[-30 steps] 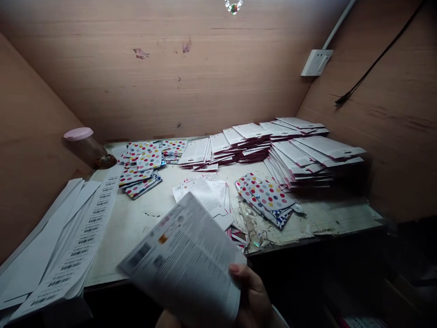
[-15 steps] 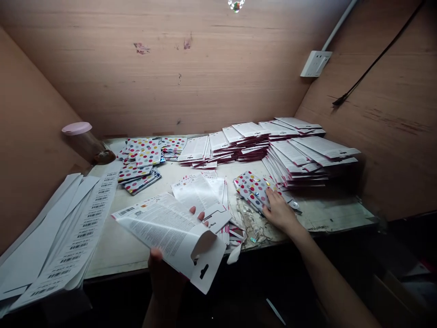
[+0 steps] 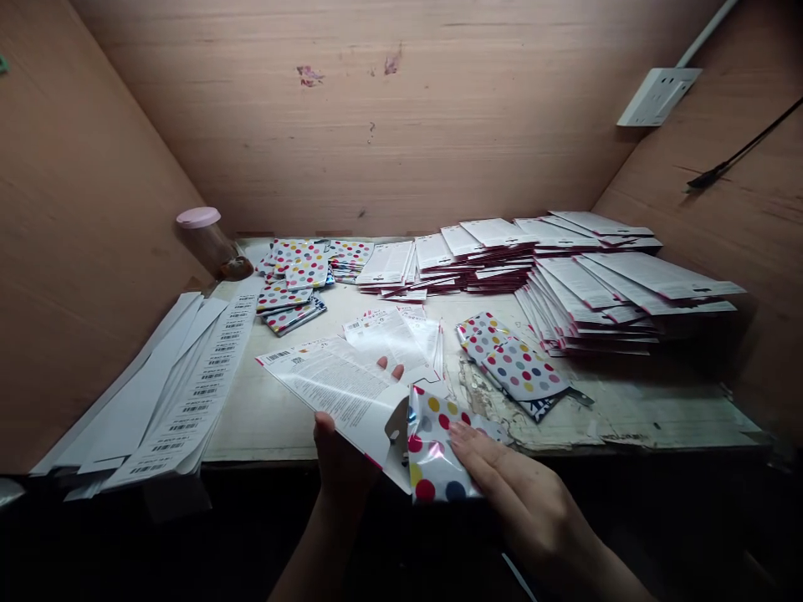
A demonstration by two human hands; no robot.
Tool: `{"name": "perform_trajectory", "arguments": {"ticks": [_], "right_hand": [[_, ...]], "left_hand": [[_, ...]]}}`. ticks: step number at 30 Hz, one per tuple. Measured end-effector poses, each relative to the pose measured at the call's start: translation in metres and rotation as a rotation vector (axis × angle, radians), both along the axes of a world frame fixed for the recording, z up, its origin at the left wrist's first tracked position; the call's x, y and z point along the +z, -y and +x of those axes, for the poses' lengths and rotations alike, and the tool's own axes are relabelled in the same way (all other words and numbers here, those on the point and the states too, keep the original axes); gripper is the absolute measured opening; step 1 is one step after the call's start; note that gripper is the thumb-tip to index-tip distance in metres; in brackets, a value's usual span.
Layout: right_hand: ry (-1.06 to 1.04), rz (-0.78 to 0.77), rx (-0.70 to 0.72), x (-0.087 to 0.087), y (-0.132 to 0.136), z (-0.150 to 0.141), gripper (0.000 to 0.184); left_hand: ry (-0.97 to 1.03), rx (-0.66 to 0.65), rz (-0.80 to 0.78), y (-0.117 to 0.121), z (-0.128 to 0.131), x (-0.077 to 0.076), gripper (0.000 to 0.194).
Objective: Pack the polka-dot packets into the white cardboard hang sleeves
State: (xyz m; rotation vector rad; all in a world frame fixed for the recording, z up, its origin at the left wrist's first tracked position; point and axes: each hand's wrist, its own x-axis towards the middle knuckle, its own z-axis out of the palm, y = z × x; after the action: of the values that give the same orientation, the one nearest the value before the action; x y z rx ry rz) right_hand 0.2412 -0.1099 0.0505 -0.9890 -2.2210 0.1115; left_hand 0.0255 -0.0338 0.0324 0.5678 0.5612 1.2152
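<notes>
My left hand [image 3: 348,451] is closed around a white printed card sleeve [image 3: 342,389], thumb on the near edge and fingertips showing past the far edge. The sleeve's mouth gapes toward the right. Between the fingers of my right hand [image 3: 527,485] is a shiny polka-dot packet [image 3: 439,443], its left edge up against the sleeve's open end. I cannot tell whether any of it is inside. Under the sleeve lies a small pile of similar white sleeves [image 3: 392,334]. Behind my right hand, more polka-dot packets [image 3: 511,359] rest on the worn tabletop.
Stacks of white sleeves [image 3: 602,284] run along the back and right. Other dotted packets [image 3: 301,267] are heaped at the back left, near a pink-lidded jar [image 3: 210,238]. Barcode label sheets [image 3: 194,401] hang over the left front edge. A socket [image 3: 658,96] is on the wall.
My right hand has lifted a dotted packet from the pile on the right and brought it left to the sleeve's mouth. My left hand still holds the sleeve. The view has shifted.
</notes>
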Motion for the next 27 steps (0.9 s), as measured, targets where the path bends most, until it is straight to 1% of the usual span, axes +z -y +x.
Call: {"name": "perform_trajectory", "arguments": {"ticks": [3, 6, 8, 10, 12, 14, 16, 18, 20, 22, 24, 25, 26, 27], "right_hand": [[0.076, 0.031, -0.026, -0.001, 0.0, -0.009, 0.063], [0.045, -0.058, 0.033, 0.0, 0.001, -0.006, 0.062], [0.019, -0.094, 0.037, 0.001, 0.001, -0.003, 0.063], [0.024, -0.075, -0.025, 0.001, 0.001, -0.006, 0.065], [0.05, -0.016, -0.094, 0.0, -0.001, -0.016, 0.067], [0.067, 0.045, -0.145, -0.001, -0.004, -0.033, 0.068], [0.042, 0.04, -0.162, -0.001, -0.004, -0.048, 0.069], [-0.038, -0.037, -0.109, 0.002, -0.002, -0.055, 0.067], [-0.095, -0.135, 0.009, 0.005, 0.003, -0.052, 0.069], [-0.079, -0.134, 0.088, 0.004, 0.006, -0.045, 0.071], [-0.007, -0.062, 0.102, -0.003, 0.004, -0.043, 0.061], [0.011, -0.014, 0.079, -0.008, 0.001, -0.046, 0.053], [0.005, 0.041, -0.001, -0.012, -0.005, -0.051, 0.044], [-0.015, 0.09, -0.128, -0.016, -0.011, -0.058, 0.038]], "left_hand": [[-0.011, 0.039, 0.024, 0.002, -0.002, 0.001, 0.108], [-0.044, 0.05, 0.028, 0.001, -0.007, 0.001, 0.113], [-0.045, 0.031, 0.051, 0.001, -0.009, 0.0, 0.114], [-0.043, 0.005, 0.072, 0.003, -0.007, 0.0, 0.117], [-0.056, 0.001, 0.088, 0.007, 0.0, -0.001, 0.119], [-0.072, 0.034, 0.101, 0.012, 0.009, -0.003, 0.116], [-0.062, 0.087, 0.105, 0.015, 0.016, -0.004, 0.11], [-0.012, 0.099, 0.068, 0.014, 0.016, -0.005, 0.104], [0.06, 0.082, 0.006, 0.01, 0.011, -0.004, 0.1], [0.116, 0.064, -0.054, 0.008, 0.005, -0.003, 0.1], [0.131, 0.025, -0.072, 0.012, 0.007, -0.002, 0.103], [0.13, -0.019, -0.061, 0.017, 0.012, -0.002, 0.105], [0.13, -0.079, -0.042, 0.024, 0.02, -0.003, 0.106], [0.138, -0.138, -0.02, 0.031, 0.029, -0.005, 0.106]]}}
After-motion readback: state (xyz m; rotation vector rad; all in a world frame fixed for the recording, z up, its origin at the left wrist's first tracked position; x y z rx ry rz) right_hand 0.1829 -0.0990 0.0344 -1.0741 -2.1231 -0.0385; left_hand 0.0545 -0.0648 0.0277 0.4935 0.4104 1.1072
